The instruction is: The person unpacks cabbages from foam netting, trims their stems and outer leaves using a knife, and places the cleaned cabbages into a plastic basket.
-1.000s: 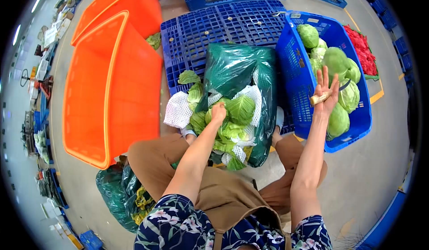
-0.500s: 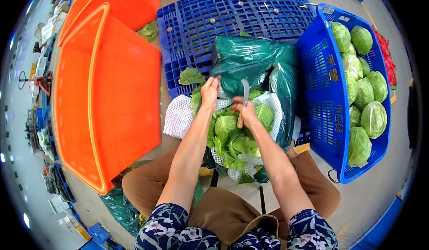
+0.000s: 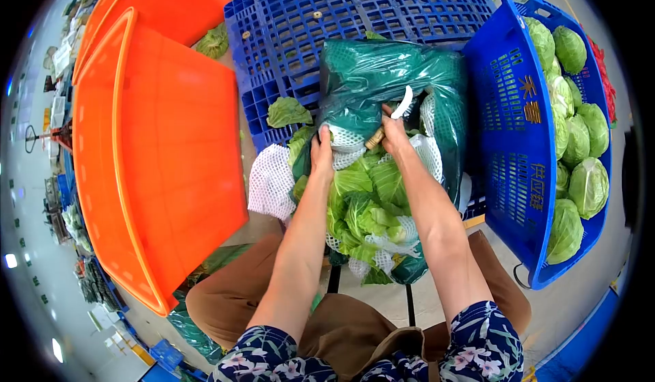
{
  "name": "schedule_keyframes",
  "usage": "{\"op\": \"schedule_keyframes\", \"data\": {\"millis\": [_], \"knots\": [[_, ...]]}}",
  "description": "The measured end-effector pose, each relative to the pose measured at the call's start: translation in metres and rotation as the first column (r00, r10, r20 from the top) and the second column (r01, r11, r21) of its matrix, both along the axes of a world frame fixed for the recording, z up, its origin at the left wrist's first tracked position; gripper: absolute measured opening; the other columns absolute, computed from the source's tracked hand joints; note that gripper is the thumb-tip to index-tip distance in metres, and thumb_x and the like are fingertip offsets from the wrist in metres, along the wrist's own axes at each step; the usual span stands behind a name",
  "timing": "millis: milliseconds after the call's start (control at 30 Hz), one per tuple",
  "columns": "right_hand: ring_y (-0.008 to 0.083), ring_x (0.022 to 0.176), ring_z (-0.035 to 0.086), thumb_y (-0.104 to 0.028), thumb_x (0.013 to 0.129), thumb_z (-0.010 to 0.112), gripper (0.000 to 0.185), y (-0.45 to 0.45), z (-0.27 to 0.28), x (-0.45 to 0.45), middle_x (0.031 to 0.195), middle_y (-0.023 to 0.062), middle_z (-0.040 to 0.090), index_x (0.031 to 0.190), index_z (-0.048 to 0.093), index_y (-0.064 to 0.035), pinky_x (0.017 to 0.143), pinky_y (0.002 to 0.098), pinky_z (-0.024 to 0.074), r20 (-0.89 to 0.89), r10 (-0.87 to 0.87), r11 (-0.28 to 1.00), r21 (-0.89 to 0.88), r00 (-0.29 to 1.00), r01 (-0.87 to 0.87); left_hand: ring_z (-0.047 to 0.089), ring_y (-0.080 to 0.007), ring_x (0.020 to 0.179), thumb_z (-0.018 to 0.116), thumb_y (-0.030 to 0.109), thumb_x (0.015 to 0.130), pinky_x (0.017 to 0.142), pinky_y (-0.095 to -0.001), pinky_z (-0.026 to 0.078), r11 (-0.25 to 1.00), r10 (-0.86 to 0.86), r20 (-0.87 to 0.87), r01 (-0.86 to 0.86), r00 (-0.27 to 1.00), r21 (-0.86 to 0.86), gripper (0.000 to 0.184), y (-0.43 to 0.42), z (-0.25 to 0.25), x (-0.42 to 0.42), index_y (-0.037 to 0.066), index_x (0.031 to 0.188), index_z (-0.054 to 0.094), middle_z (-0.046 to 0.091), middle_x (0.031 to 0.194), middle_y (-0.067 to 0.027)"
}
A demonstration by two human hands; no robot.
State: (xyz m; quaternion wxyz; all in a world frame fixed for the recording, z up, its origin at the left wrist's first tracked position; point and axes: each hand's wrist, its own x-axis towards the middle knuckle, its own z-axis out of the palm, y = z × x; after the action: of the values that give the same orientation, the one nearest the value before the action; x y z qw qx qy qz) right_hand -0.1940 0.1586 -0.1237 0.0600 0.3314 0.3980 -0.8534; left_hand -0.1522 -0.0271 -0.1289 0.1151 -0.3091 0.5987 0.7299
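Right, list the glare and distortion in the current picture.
Head view: white highlights streak the green plastic bag; head view: the knife blade looks nearly blown out; head view: fisheye distortion appears to bow the nearer orange bin, and the picture's corners go black.

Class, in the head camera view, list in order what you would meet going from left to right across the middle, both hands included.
Nearer orange bin → white foam netting → left hand → right hand → blue plastic basket.
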Motion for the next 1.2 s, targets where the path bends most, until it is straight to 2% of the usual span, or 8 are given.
{"op": "schedule_keyframes", "data": {"millis": [200,367,633,733,867,1000,1133,1200], "knots": [[0.0204,0.096,0.056,-0.010,0.086,0.057,0.038,-0.005,0.071,0.033,0.112,0.0119,0.059,0.121,0.050,0.0049,0.083,0.0335,0.0460,-0.014,0.095,0.995,0.034,0.995,-0.095,0.044,-0.0228,0.120,0.048,0.032,0.096,0.098,-0.0364,0.037,0.985,-0.165,-0.076,0.161,0.983,-0.058,0.057,0.016,0.061,0.007,0.002,0.140,0.027,0.041,0.136,-0.0132],[0.0229,0.115,0.049,0.007,0.069,0.039,0.065,0.012,0.121,0.086,0.131,0.0145,0.047,0.134,0.038,0.0040,0.098,0.0313,0.0388,-0.140,-0.004,1.000,0.029,0.990,0.008,0.049,-0.0176,0.112,0.067,0.003,0.074,0.093,-0.0292,0.041,0.986,-0.112,-0.255,0.139,0.961,0.090,0.071,0.034,0.130,0.037,0.003,0.135,0.031,0.048,0.125,-0.0084],[0.0230,0.127,0.042,0.008,0.063,0.038,0.075,0.014,0.195,0.206,0.137,0.0132,0.043,0.137,0.035,0.0050,0.106,0.0327,0.0339,-0.182,-0.098,0.994,0.031,0.978,0.105,0.036,-0.0285,0.128,0.078,0.007,0.054,0.103,-0.0390,0.034,0.776,-0.581,-0.169,0.478,0.796,-0.412,0.110,0.036,0.210,0.133,0.011,0.145,0.015,0.035,0.138,-0.0168],[0.0216,0.118,0.049,0.007,0.072,0.049,0.060,-0.002,0.191,0.244,0.130,0.0129,0.050,0.132,0.041,0.0070,0.101,0.0326,0.0377,-0.105,-0.154,0.973,0.159,0.983,0.169,0.039,-0.0287,0.127,0.076,0.006,0.054,0.099,-0.0371,0.038,0.871,-0.490,-0.136,0.480,0.861,-0.099,0.111,0.029,0.182,0.165,0.010,0.145,0.012,0.037,0.139,-0.0166],[0.0137,0.083,0.058,-0.003,0.081,0.060,0.027,-0.037,0.160,0.277,0.094,0.0051,0.064,0.107,0.063,0.0020,0.078,0.0284,0.0459,0.087,0.104,0.851,0.508,0.991,-0.134,0.058,-0.0214,0.097,0.056,-0.005,0.069,0.078,-0.0344,0.048,0.783,-0.500,0.191,0.535,0.845,-0.318,0.078,0.015,0.112,0.199,0.004,0.142,0.031,0.054,0.124,-0.0130],[0.0204,0.088,0.064,-0.006,0.082,0.059,0.028,-0.081,0.168,0.293,0.095,0.0142,0.068,0.108,0.062,0.0038,0.079,0.0320,0.0482,-0.015,0.230,0.709,0.687,0.973,-0.157,0.059,-0.0165,0.075,0.045,0.014,0.091,0.062,-0.0319,0.049,0.879,-0.173,0.275,0.023,0.946,0.476,0.034,-0.009,0.159,0.191,0.006,0.123,0.052,0.061,0.103,-0.0053],[0.0227,0.097,0.063,-0.003,0.082,0.055,0.030,-0.101,0.152,0.314,0.103,0.0159,0.067,0.110,0.061,0.0041,0.086,0.0319,0.0466,-0.074,0.255,0.860,0.474,0.964,-0.191,0.058,-0.0195,0.092,0.060,0.023,0.089,0.080,-0.0374,0.048,0.846,-0.524,0.059,0.511,0.850,0.154,0.049,-0.015,0.156,0.187,0.014,0.131,0.036,0.059,0.105,-0.0067],[0.0225,0.099,0.062,-0.001,0.082,0.054,0.030,-0.099,0.142,0.321,0.104,0.0153,0.066,0.111,0.061,0.0042,0.088,0.0310,0.0459,-0.059,0.167,0.949,0.279,0.984,-0.145,0.057,-0.0192,0.093,0.064,0.019,0.087,0.081,-0.0347,0.047,0.878,-0.477,-0.020,0.477,0.879,0.027,0.053,-0.010,0.137,0.188,0.010,0.132,0.037,0.059,0.107,-0.0073]]}}
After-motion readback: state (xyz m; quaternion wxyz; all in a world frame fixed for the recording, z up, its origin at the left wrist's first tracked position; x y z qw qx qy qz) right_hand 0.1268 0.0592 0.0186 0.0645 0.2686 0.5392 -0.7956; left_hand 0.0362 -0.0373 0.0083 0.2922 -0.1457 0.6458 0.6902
